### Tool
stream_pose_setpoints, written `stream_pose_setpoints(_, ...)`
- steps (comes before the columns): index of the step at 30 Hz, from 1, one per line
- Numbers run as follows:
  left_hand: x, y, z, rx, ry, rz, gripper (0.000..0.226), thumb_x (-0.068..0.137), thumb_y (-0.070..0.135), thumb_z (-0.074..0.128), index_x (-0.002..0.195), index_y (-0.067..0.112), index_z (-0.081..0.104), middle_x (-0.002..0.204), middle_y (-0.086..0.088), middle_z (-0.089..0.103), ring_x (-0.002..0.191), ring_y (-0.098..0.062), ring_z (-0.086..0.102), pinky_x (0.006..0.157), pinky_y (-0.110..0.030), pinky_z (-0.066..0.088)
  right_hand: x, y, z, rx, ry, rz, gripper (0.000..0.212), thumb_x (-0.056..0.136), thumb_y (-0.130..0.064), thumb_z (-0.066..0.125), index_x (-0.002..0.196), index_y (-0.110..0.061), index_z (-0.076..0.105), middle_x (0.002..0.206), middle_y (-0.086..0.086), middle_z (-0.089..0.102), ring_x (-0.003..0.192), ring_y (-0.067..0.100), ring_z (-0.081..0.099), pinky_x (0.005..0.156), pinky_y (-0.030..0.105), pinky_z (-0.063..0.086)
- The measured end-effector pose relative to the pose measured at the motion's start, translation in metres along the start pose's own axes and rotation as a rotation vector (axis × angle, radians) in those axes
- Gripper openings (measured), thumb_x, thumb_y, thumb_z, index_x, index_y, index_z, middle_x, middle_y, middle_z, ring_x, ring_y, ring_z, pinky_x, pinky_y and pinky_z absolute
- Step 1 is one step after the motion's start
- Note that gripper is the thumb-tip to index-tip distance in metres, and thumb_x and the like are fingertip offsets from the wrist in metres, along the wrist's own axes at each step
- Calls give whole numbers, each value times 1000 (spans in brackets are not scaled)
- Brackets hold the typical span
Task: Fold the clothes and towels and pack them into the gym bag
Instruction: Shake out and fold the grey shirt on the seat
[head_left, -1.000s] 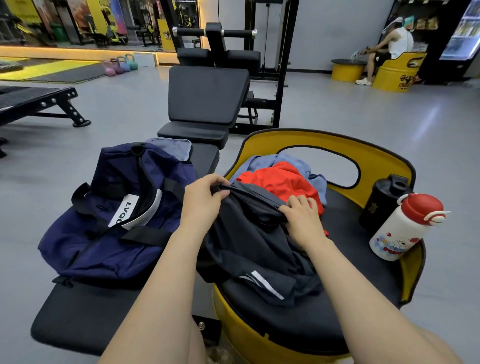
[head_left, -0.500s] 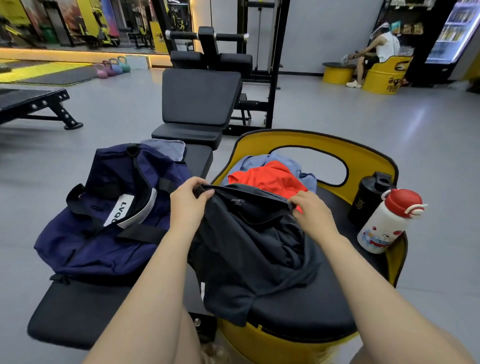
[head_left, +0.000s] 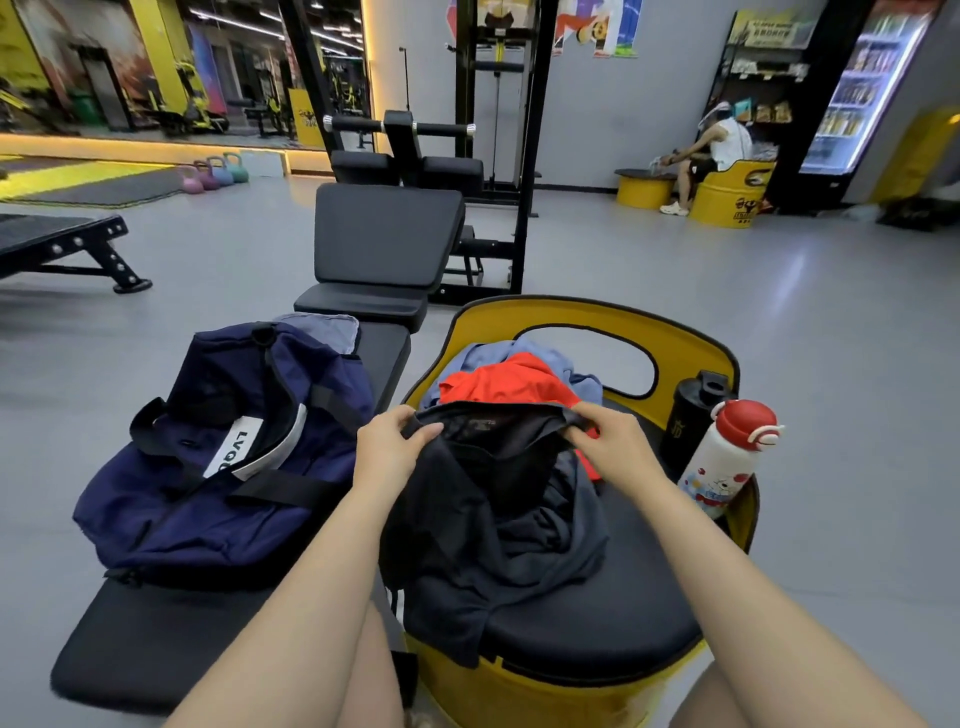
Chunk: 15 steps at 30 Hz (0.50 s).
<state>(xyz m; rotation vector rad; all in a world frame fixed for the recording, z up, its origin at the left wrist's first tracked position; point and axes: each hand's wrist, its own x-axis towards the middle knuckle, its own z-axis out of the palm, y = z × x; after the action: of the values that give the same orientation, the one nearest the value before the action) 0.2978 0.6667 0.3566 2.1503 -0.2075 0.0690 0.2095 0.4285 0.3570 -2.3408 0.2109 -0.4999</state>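
Left hand (head_left: 387, 451) and right hand (head_left: 615, 451) pinch the limp black fabric garment (head_left: 498, 519) by its waistband, now lifted and spread since a second ago; folding can begin, the navy cloth gym bag (head_left: 228, 457) waits

Both forearms are bare from the bottom edge of the view up to the wrists, with no sleeve showing on either. The left hand (head_left: 387, 449) and right hand (head_left: 621, 449) wear no gloves, rings, watch or bands. Bare thighs show just below the arms, and no clothing is visible.
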Motion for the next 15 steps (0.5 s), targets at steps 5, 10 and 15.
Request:
stream_pose_setpoints(5,3,33,-11,26,-64,95,26,85,35,67,89,9,69,79,-5,66,82,-21,59,68,-29,41,6,-35,-24,88,-7,8,10,89,-17,59,80,-16,62,80,-1,63,75,10,53,67,25,39)
stream_pose_setpoints(10,7,71,-30,80,-105,168,33,86,39,66,67,13,59,61,1,52,67,-15,49,56,-27,34,14,-64,-45,108,16,8,15,89,-13,57,74,-13,54,65,-4,50,62,7,45,58,25,33)
stream_pose_setpoints(15,16,112,-63,141,-104,253,41,86,39,66,59,15,47,55,3,43,58,-12,40,53,-24,29,20,-93,-82,65,60,-2,16,92,-17,58,78,-22,50,72,-4,58,68,8,53,58,16,40)
